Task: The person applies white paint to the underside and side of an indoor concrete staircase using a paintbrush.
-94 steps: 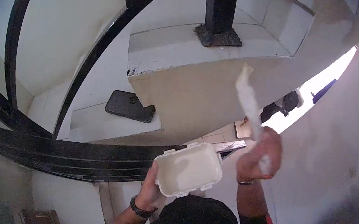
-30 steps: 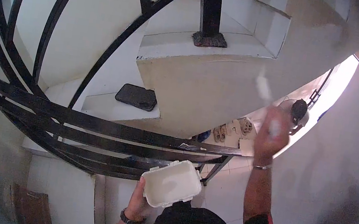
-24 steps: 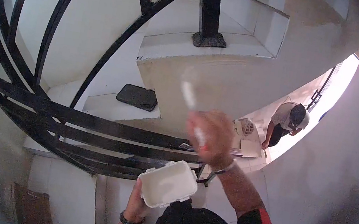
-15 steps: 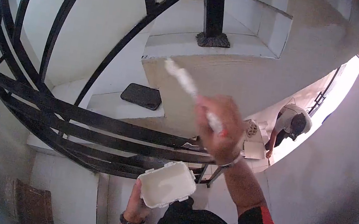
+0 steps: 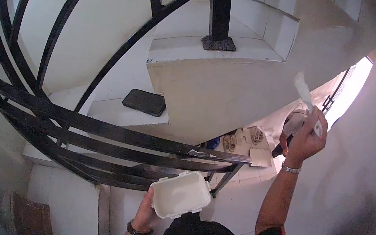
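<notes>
A white plastic tub (image 5: 208, 193) with white paint inside is gripped at its left side by my left hand (image 5: 147, 213), thumb up along the wall. It is tilted so its open top faces me. On the right, my right hand (image 5: 307, 140) is closed round the handle of a paintbrush (image 5: 303, 90). The brush's white-coated end points up and left, in front of the pale sloped underside of the stairs (image 5: 250, 93).
A black metal railing (image 5: 113, 130) curves across the left and middle. White stair steps (image 5: 239, 35) rise behind it, one bearing a dark flat object (image 5: 145, 102). Lower down, shoes (image 5: 230, 142) stand on tiles. Another person (image 5: 289, 123), partly hidden by my right hand, is near the bright doorway (image 5: 355, 86).
My right hand has swung right with the paintbrush, from in front of the stair edge to near the doorway. My left hand and the tub have shifted slightly right.
</notes>
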Available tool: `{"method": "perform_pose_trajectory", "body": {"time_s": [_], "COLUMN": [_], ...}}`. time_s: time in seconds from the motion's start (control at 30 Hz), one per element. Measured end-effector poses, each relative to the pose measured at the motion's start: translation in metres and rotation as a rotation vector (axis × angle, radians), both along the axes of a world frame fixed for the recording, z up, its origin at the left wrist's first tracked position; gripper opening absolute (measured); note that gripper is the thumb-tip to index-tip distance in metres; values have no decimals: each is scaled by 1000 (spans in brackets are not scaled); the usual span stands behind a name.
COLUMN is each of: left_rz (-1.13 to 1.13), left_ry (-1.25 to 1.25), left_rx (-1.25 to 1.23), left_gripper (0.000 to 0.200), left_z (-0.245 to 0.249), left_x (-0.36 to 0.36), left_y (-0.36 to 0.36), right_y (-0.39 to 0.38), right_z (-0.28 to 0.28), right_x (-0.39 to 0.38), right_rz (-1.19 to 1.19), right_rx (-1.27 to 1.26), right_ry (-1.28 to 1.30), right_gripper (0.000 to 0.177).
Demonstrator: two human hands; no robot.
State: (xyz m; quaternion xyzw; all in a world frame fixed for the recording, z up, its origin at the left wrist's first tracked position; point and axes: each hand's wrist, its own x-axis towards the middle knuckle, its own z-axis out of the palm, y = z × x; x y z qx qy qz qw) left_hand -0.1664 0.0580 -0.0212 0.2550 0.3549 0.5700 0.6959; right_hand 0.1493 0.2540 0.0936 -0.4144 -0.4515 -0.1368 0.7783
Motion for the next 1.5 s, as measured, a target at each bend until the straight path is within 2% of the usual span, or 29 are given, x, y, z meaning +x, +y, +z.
{"method": "perform_pose_trajectory", "body": {"time_s": [0.03, 0.1, 0.13, 0.23, 0.3, 0.37, 0.5, 0.63, 0.7, 0.8, 0.83, 0.9, 0.93, 1.0, 1.03, 1.13, 1.17, 1.23, 1.3, 1.4, 1.5], "left_rz": [-2, -95, -101, -34, 56, 69, 112, 181, 107, 59, 55, -9, -13, 15, 14, 30, 17, 7, -13, 55, 122], "left_ry": [1, -142, -140, -147, 5, -2, -82, 37, -27, -166, -170, -138, -141, -136, -136, -101, -106, -108, -119, -1, 21], "left_rx": [2, -3, 3, -20, -38, -28, -44, -51, -10, -39, -37, 9, 8, 37, 38, 21, 21, 22, 41, -16, -30], "left_gripper": [64, 64, 64, 65, 65, 64, 63, 63, 63, 63, 63, 63, 63, 63, 63, 64, 64, 65, 64, 64, 65], "left_z": [-7, -24, -27, -10, 10, -6, 10, -2, -1, -39, -34, -11, -11, -12, -13, -17, -21, -26, -26, -7, -15], "left_x": [-3, -13, -18, -5, 4, 0, 8, 6, 1, -15, -16, -11, -10, -8, -7, -10, -11, -13, -14, -5, -4], "left_y": [1, 2, 5, 1, -1, -2, -6, -8, -9, -2, 1, 1, 2, 4, 5, 6, 6, 6, 6, 0, -5], "right_y": [0, 2, 4, -9, -23, -31, -32, -22, -11, 9, 17, 13, 12, 13, 13, 12, 10, 2, -5, -11, -28], "right_z": [-1, -5, -9, 3, 18, 27, 35, 38, 31, 16, 12, 16, 14, 9, 5, -12, -13, -14, -15, -13, 8], "right_x": [-4, -23, -52, -100, -128, -151, -164, -128, -104, -55, -40, -21, -14, -2, 3, -16, -24, -63, -97, -141, -174], "right_rz": [-2, -157, -9, 207, 408, 495, 694, 531, 479, 361, 321, 145, 141, 88, -38, -17, -175, 51, 141, 303, 468], "right_rx": [2, -20, 33, 51, 22, 7, 81, 157, 105, 5, -40, -112, -113, 2, 7, -71, 33, 57, 49, 51, 21], "right_ry": [1, -377, -311, -495, -645, -825, -671, -556, -441, -196, -124, -70, -72, -26, -93, -6, -261, -283, -416, -624, -844], "right_gripper": [15, 14, 13, 12, 17, 20, 18, 11, 9, 12, 12, 15, 15, 21, 20, 16, 13, 8, 9, 21, 31]}}
